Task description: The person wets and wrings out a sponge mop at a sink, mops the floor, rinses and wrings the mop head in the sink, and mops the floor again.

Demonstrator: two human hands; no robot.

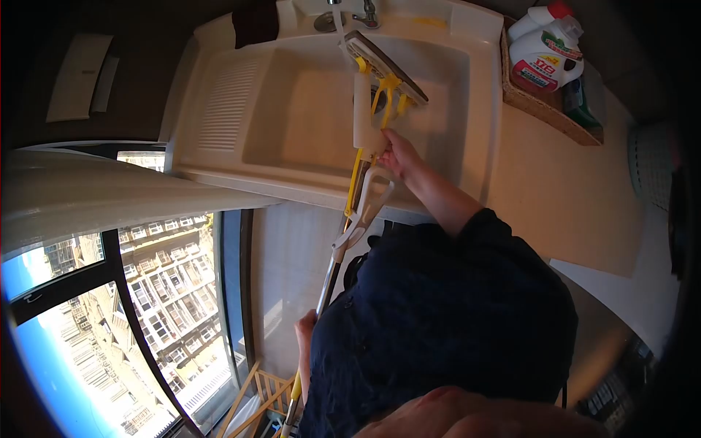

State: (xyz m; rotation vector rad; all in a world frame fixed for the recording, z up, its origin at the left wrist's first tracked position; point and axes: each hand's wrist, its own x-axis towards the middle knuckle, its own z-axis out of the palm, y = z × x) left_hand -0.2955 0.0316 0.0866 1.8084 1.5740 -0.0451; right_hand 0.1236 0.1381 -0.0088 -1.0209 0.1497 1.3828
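A sponge mop (363, 109) with a white and yellow head slants over the sink (292, 109), its head under a thin stream of water from the tap (334, 3). My right hand (395, 155) is closed on the mop near the base of its head. Lower down, my left hand (305, 325) wraps round the mop's pole, its fingers partly hidden behind it. Between the two hands, a white lever handle (374, 196) sits on the pole. The pole's lower end runs along my dark shirt toward the floor.
On the right counter (562, 197), a woven basket (548, 113) holds white detergent bottles (546, 58). A dark cloth (255, 25) hangs over the sink's back left rim. At left are a curtain (109, 193) and a window (168, 292). A wooden rack (266, 387) stands below.
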